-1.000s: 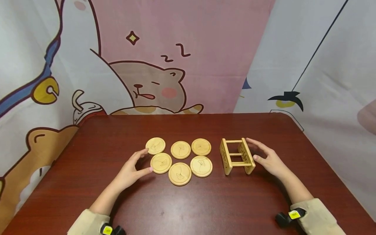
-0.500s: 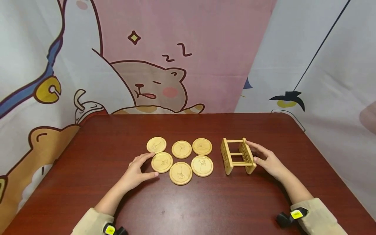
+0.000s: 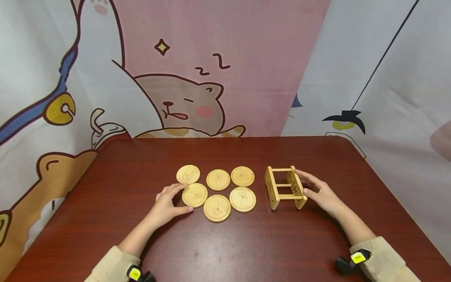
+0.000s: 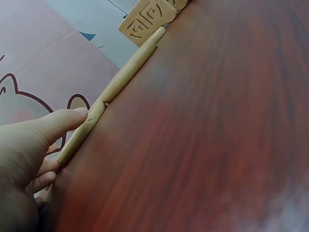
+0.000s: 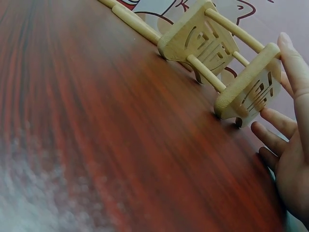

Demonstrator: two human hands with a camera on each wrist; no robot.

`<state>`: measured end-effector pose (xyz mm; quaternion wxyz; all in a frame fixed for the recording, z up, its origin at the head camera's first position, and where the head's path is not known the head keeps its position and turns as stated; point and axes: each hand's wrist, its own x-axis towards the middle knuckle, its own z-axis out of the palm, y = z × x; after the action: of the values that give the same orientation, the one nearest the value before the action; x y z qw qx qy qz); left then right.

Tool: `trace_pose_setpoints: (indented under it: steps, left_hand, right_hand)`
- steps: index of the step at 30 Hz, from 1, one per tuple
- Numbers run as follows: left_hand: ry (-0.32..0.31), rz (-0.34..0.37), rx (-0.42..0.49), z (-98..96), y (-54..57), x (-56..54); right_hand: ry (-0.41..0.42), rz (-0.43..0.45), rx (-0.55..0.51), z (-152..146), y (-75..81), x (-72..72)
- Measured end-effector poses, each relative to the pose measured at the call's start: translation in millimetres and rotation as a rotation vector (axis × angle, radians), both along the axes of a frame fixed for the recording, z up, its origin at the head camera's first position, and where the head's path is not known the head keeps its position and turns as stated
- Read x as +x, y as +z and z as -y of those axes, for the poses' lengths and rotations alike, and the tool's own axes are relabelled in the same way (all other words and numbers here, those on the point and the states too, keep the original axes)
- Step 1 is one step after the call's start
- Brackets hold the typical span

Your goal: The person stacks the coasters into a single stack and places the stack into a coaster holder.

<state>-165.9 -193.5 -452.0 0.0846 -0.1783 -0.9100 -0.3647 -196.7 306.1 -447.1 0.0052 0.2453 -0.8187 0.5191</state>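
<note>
Both sleeves are pale beige cloth; the left sleeve, at the near left, ends at the wrist, as does the right sleeve, at the near right; the left hand and right hand are bare; each cuff bears a rounded black camera beside a bright yellow label, its dark marking too small to read.

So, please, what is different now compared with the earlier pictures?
The left hand moved rightward; its thumb and index finger now reach the edge of the nearest round pale-yellow wooden disc. The right hand shifted slightly left, closer against the open yellow wooden rack. Whether either hand truly grips is unclear. The rack and all six discs stayed in place.
</note>
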Motion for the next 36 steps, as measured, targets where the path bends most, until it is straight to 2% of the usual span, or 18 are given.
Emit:
trace_pose_setpoints:
  steps: [7, 23, 32, 36]
  left_hand:
    - [0.022, -0.005, -0.051, -3.9, 0.3, -1.5]
    - [0.071, 0.004, -0.088, -9.5, 0.9, -3.7]
    - [0.079, 0.014, -0.067, -11.7, -0.6, -5.5]
    - [0.07, -0.004, -0.038, -11.9, -0.2, -6.0]
  right_hand:
    - [-0.026, 0.001, 0.025, 1.0, 0.0, 1.1]
    - [-0.048, 0.01, 0.051, 1.9, 1.6, 1.1]
    - [-0.046, 0.011, 0.043, 2.3, 1.7, 1.7]
    - [-0.045, 0.011, 0.034, 2.4, 1.2, 1.5]
